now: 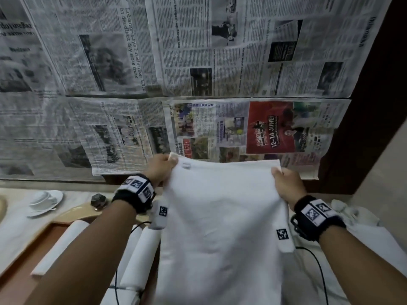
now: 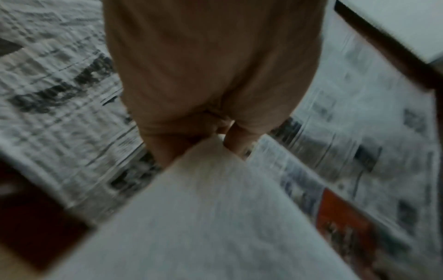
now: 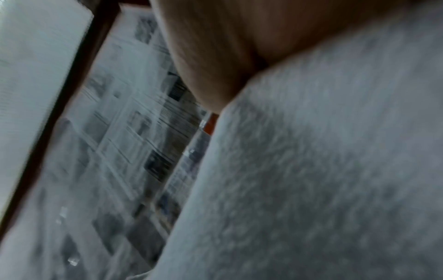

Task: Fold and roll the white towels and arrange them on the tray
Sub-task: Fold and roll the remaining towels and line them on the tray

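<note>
A white towel (image 1: 222,216) hangs spread out in the air in front of me. My left hand (image 1: 161,167) pinches its upper left corner and my right hand (image 1: 284,181) pinches its upper right corner. In the left wrist view the left hand (image 2: 215,117) grips the towel's (image 2: 203,217) corner, blurred. The right wrist view shows the right hand (image 3: 215,56) above the towel cloth (image 3: 323,170). Several rolled white towels (image 1: 141,256) lie side by side on a wooden tray (image 1: 33,256) at the lower left, partly hidden by my left forearm.
Newspaper (image 1: 154,62) covers the wall ahead. A white cup and saucer (image 1: 44,202) sit at the far left by a small dark faceted object (image 1: 99,201). More crumpled white cloth (image 1: 352,212) lies at the right. A dark wooden frame (image 1: 363,106) borders the right side.
</note>
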`<act>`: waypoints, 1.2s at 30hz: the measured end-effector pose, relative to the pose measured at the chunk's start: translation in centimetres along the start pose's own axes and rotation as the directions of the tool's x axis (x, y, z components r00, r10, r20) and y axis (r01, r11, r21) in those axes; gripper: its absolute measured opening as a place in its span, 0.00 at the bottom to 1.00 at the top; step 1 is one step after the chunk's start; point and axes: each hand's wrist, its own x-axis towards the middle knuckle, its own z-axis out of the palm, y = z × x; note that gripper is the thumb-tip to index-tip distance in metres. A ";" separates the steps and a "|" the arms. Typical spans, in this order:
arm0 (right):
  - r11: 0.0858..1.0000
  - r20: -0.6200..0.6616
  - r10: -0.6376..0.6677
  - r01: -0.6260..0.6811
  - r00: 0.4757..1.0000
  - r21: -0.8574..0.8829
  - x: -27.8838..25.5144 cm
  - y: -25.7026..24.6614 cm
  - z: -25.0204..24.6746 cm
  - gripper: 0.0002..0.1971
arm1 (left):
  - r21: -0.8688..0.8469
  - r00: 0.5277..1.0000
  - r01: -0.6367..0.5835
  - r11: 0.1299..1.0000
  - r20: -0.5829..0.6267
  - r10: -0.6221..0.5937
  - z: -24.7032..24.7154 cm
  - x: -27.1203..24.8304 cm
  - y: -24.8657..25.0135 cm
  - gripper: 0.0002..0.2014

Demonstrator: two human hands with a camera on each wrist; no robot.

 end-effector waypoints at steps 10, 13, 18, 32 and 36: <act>0.901 0.094 0.199 -0.144 0.976 -0.409 6.4 9.3 4.9 0.20 | 0.311 0.981 0.193 0.931 -0.047 -0.187 9.6 5.6 -9.4 0.21; 0.860 0.156 0.226 -0.122 0.962 -0.495 6.9 10.3 6.9 0.18 | 0.562 0.982 0.143 0.815 0.021 -0.187 12.6 5.0 -10.5 0.23; 0.827 0.417 0.229 0.050 0.879 -0.560 3.2 13.9 9.5 0.25 | 0.735 0.847 -0.185 0.652 0.456 -0.273 17.1 0.7 -15.9 0.27; 0.742 0.392 0.079 0.208 0.916 -0.637 -14.9 19.0 5.5 0.15 | 0.582 0.971 -0.012 0.813 0.202 -0.130 10.0 -15.5 -19.7 0.32; 0.609 0.250 0.241 0.054 0.938 -0.791 -18.6 19.6 4.6 0.23 | 0.661 0.946 0.095 0.744 0.172 -0.274 9.4 -19.9 -21.4 0.40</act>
